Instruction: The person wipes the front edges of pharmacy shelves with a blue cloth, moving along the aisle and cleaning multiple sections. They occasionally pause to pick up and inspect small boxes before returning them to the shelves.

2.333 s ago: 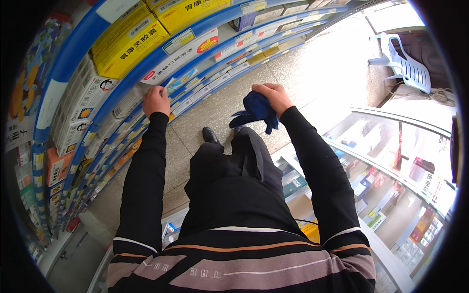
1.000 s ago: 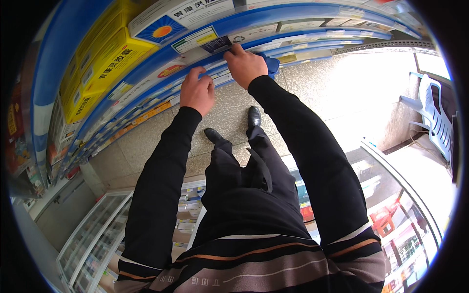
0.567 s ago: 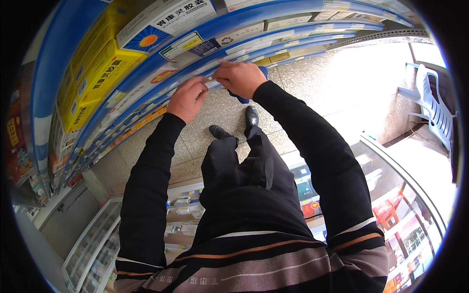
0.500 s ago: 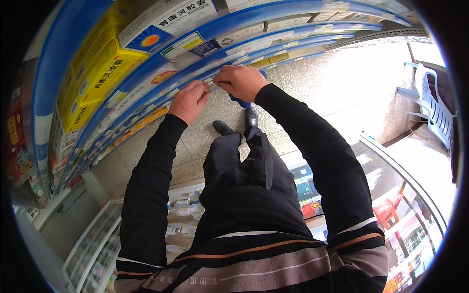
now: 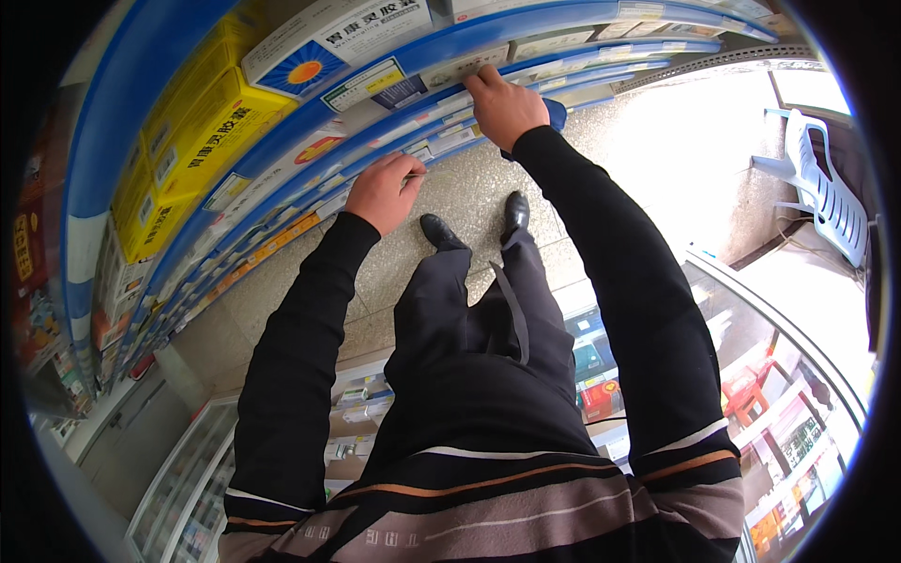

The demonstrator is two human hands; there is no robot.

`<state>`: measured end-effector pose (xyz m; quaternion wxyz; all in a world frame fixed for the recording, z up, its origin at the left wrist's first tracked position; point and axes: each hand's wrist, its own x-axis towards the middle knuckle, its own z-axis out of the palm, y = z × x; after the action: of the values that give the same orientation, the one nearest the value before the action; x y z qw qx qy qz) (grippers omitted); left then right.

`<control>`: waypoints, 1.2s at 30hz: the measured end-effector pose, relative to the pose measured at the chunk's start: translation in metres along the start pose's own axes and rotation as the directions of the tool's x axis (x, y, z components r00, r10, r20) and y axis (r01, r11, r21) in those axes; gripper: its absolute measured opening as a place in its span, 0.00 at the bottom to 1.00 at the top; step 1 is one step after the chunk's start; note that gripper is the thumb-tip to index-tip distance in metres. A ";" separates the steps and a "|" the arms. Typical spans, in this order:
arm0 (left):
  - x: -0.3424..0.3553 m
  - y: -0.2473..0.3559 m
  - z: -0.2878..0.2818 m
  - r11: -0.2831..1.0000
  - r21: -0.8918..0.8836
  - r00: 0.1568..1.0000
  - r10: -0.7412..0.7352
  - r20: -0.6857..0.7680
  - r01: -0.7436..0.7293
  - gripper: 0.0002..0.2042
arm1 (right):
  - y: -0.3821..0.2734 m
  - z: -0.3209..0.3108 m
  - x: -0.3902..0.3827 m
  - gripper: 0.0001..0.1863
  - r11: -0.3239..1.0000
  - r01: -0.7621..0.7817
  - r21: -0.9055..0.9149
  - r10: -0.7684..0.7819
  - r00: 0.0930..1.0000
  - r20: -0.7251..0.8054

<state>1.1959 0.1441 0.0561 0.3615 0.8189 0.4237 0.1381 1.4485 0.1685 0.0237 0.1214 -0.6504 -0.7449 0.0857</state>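
Boxes (image 5: 221, 131) sit on shelves (image 5: 111, 141) ahead and left; a chair (image 5: 826, 188) (well apart from them) stands right, past the desk (image 5: 704, 300).

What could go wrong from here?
1. The right hand has its fingertips at or very near a pale box, so the box might get nudged; actual contact is hard to tell.
2. The blue cloth, mostly hidden behind that hand, could snag or slip out.
3. A glass counter stands nearby on the right; a careless turn might bump it.
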 end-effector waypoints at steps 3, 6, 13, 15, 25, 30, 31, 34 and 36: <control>0.010 0.002 0.009 0.993 0.092 0.995 0.083 -0.047 -0.079 0.05 | 0.004 0.001 0.007 0.13 0.999 0.023 -0.028 -0.022 0.999 0.038; 0.031 0.016 0.018 0.969 0.210 0.975 0.165 -0.150 -0.132 0.05 | 0.007 -0.001 0.006 0.12 0.999 0.024 -0.046 -0.021 0.998 0.062; 0.051 0.007 0.042 0.941 0.300 0.966 -0.086 -0.243 0.159 0.06 | 0.002 -0.008 0.007 0.09 0.997 0.026 0.072 -0.031 0.997 0.077; 0.052 0.015 0.046 0.938 0.283 0.961 -0.131 -0.242 0.199 0.05 | 0.011 -0.008 0.002 0.10 0.994 0.055 0.091 -0.057 0.998 0.020; 0.048 0.028 0.025 0.962 0.264 0.993 -0.049 -0.111 0.077 0.05 | 0.014 -0.028 -0.009 0.13 0.931 0.190 0.310 -0.241 0.961 0.135; 0.056 0.017 0.024 0.951 0.304 0.995 -0.021 -0.097 0.049 0.04 | 0.007 -0.028 -0.001 0.11 0.937 0.070 0.343 -0.101 0.992 0.073; 0.053 0.017 0.024 0.950 0.306 0.993 -0.035 -0.111 0.068 0.04 | 0.017 -0.034 -0.003 0.11 0.935 -0.003 0.356 -0.028 0.996 0.083; 0.051 0.022 0.016 0.950 0.293 0.994 -0.098 -0.057 0.110 0.07 | 0.070 -0.031 -0.001 0.12 0.983 -0.026 0.182 0.036 0.998 -0.051; 0.055 0.024 0.018 0.949 0.283 0.990 -0.141 -0.013 0.139 0.08 | 0.097 -0.025 -0.004 0.12 0.993 0.065 0.102 -0.051 0.989 -0.140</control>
<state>1.2527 0.1698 0.0561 0.2512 0.8305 0.4949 0.0470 1.5487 0.1773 0.0197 0.2094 -0.6254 -0.7477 0.0767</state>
